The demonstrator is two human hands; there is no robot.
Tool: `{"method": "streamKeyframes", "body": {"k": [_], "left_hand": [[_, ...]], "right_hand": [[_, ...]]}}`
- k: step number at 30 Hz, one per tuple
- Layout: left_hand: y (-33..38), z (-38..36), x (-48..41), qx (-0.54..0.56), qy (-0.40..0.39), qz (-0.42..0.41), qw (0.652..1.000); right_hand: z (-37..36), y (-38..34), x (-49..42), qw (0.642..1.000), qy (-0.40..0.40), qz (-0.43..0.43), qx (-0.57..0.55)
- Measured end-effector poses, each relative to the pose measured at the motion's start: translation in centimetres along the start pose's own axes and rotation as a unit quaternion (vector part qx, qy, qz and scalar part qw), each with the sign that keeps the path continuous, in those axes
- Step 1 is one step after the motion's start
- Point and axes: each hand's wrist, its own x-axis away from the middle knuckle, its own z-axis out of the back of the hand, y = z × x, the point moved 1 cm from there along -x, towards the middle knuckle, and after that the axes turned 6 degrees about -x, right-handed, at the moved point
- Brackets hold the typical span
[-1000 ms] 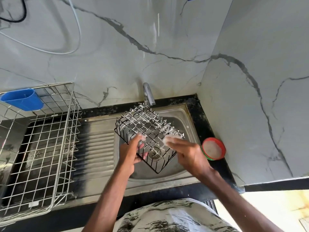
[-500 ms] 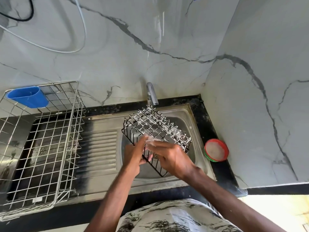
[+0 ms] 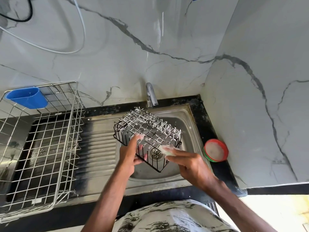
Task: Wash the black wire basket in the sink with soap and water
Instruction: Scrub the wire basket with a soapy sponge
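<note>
Now we hold the black wire basket (image 3: 148, 131) up over the sink (image 3: 185, 114), tipped on its side, just in front of the tap (image 3: 151, 96). White soap foam sits all over its top wires. Our left hand (image 3: 129, 154) grips the basket's near left side, with the thumb up on the foamy top and the other fingers curled around the wires below. Our right hand (image 3: 190, 162) is at the basket's near right side, and its fingers pinch a soapy sponge (image 3: 168, 150) that touches the wires. Through the basket we can see the sink's drain hole (image 3: 156, 153). A round soap dish (image 3: 215, 150) with a red rim sits on the black counter to the right of the sink. To the left of the sink stands a silver wire rack (image 3: 50, 148), and a blue cup (image 3: 27, 97) hangs on its far corner.
</note>
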Motion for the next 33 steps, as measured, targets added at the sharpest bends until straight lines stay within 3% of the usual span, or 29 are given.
{"method": "streamKeyframes", "body": {"k": [3, 11, 20, 27, 33], "left_hand": [[-0.2, -0.2, 0.1, 0.012, -0.025, 0.017, 0.999], [-0.7, 0.8, 0.0, 0.046, -0.029, 0.032, 0.998], [-0.3, 1.3, 0.1, 0.084, -0.024, 0.069, 0.994], [0.0, 1.0, 0.7, -0.016, 0.040, -0.014, 0.999], [0.9, 1.2, 1.2, -0.156, 0.085, -0.135, 0.975]], "right_hand": [[0.0, 0.3, -0.2, 0.998, 0.051, -0.011, 0.020], [-1.3, -1.6, -1.4, 0.996, 0.057, 0.070, 0.004], [1.8, 1.0, -2.6, 0.980, 0.195, 0.003, 0.033], [2.9, -1.0, -3.5, 0.948, 0.247, -0.135, -0.145], [1.8, -0.5, -5.4, 0.873, 0.149, -0.272, -0.376]]}}
